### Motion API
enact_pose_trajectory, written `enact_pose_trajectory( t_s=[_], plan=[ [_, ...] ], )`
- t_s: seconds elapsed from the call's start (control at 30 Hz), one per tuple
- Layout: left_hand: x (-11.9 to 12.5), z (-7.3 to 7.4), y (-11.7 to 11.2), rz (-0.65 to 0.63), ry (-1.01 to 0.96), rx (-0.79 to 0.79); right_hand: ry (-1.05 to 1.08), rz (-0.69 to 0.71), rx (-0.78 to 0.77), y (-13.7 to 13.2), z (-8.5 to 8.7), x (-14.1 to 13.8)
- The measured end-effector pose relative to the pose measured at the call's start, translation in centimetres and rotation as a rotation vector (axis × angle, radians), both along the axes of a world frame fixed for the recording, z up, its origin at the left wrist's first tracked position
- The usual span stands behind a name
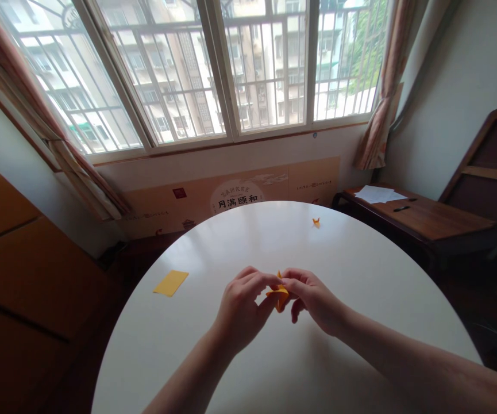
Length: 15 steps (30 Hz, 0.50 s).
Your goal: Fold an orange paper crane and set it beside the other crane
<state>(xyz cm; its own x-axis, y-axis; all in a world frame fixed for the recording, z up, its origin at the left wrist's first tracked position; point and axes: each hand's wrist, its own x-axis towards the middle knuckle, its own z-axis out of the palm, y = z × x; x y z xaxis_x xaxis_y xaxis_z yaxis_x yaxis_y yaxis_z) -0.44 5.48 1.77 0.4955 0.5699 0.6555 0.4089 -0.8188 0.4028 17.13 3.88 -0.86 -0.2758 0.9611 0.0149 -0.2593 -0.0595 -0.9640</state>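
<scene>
A small orange folded paper piece (279, 295) is held above the middle of the round white table (360, 270). My left hand (242, 307) pinches its left side with thumb and fingers. On its right side my right hand (311, 299) pinches it as well. Both hands are closed on the paper, which is partly hidden by my fingers. A flat orange paper sheet (170, 283) lies on the table to the left. A tiny finished orange folded figure (316, 221) sits near the table's far edge.
A dark wooden side table (429, 215) with white papers (377, 194) and a pen stands at the right. A large barred window (231, 69) with curtains fills the back wall. A wooden cabinet (11, 276) stands on the left.
</scene>
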Motion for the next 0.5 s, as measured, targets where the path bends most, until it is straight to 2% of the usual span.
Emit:
enact_pose_trajectory(
  t_s=[0.13,0.23,0.37,0.5],
  plan=[
    [-0.10,0.02,-0.01,0.023,-0.010,-0.021,0.076,0.013,-0.041,0.11,-0.23,-0.03],
    [-0.03,-0.11,-0.08,0.051,-0.026,-0.159,0.125,0.020,-0.037,0.23,-0.51,-0.09],
    [0.34,-0.16,-0.22,0.019,-0.090,-0.391,0.126,0.010,-0.009,0.25,-0.45,-0.12],
    [0.53,-0.18,-0.05,0.010,-0.159,-0.441,0.049,-0.009,0.036,0.17,0.08,-0.08]
  ],
)
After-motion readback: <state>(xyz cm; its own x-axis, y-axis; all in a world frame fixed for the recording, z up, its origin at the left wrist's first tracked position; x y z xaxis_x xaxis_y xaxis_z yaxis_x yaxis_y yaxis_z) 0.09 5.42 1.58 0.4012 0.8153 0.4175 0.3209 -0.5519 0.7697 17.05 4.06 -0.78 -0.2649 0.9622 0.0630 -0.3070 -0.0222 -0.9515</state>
